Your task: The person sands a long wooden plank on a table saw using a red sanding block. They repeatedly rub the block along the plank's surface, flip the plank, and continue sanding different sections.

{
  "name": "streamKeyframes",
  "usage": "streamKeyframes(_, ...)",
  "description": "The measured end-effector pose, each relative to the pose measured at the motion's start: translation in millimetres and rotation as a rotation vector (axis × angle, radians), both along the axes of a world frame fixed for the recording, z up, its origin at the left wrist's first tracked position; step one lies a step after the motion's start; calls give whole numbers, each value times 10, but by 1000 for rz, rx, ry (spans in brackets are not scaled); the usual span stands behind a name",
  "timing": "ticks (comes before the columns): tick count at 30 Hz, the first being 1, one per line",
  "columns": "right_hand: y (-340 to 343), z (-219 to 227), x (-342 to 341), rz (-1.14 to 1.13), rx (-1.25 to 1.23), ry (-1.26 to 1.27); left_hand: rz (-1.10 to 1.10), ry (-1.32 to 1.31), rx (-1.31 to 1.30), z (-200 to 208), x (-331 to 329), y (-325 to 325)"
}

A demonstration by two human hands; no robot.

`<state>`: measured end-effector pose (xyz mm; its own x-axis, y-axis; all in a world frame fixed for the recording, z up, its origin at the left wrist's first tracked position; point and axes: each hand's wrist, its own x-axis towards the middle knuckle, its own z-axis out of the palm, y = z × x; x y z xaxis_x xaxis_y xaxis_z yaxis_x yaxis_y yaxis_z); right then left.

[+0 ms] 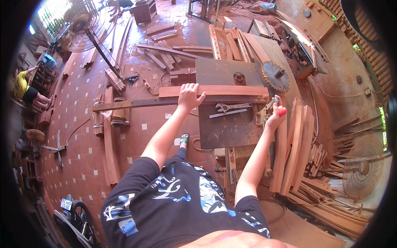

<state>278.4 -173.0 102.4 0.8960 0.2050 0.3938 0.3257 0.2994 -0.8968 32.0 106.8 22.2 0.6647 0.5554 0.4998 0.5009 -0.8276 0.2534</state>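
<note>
Lying under L hand [191,96], wood bd [231,91] ends nr R hand [275,118].

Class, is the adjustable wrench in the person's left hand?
No, the adjustable wrench lies on the dark tabletop, while the left hand is on the reddish wooden plank.

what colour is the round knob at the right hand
The knob is red, clearest in head view.

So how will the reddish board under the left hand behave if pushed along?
Probably stiff: the board looks like thick, straight solid wood. It likely slides rather than rolls, since its sides look flat. The long dark bar alongside might guide it.
</note>
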Motion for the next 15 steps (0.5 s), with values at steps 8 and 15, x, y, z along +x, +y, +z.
streamKeyframes(8, 549, -97, 357, 44, 84, 1, 15, 6, -26, -99, 344, 555)
streamKeyframes(15, 993, -118, 629, -33, -67, 68, 20, 10, -30, -131, 624, 1004)
